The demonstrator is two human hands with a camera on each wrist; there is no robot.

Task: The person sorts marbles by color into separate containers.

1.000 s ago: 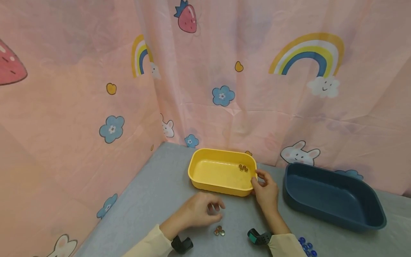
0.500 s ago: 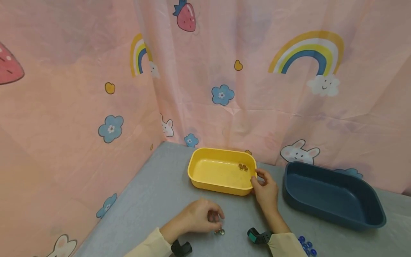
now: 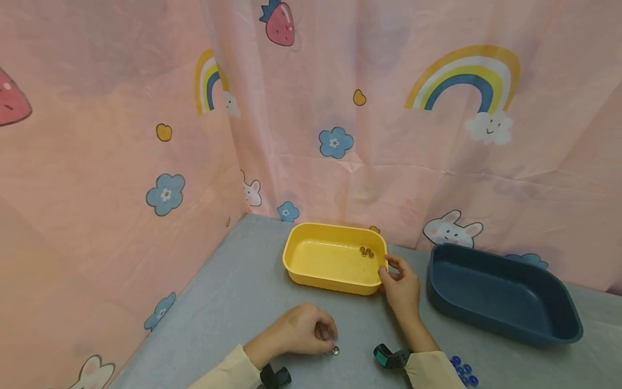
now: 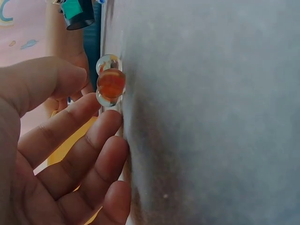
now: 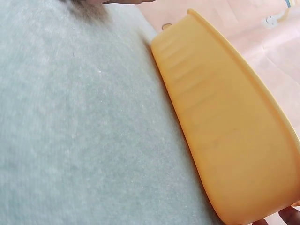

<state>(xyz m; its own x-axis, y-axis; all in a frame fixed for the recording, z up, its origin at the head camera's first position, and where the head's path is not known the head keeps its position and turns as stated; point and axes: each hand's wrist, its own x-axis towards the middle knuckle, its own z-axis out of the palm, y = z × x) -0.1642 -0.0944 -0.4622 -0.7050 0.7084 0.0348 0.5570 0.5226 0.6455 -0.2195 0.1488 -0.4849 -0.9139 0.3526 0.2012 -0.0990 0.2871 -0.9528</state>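
Orange and clear, the marbles [image 4: 111, 84] sit on the grey table [image 3: 233, 286] just beside the left hand [image 3: 303, 330], thumb and forefinger apart—probably light, slippery glass, best pinched mid-side—while the right hand [image 3: 402, 289] grips the yellow tub [image 3: 323, 260].

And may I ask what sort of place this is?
Probably a corner screened off for play or filming; the wider room is unseen. Rainbow-printed pink cloth-like sheeting lines two sides of a grey fabric-textured tabletop, which bears a yellow rectangular plastic tub and a dark-blue rectangular plastic tub.
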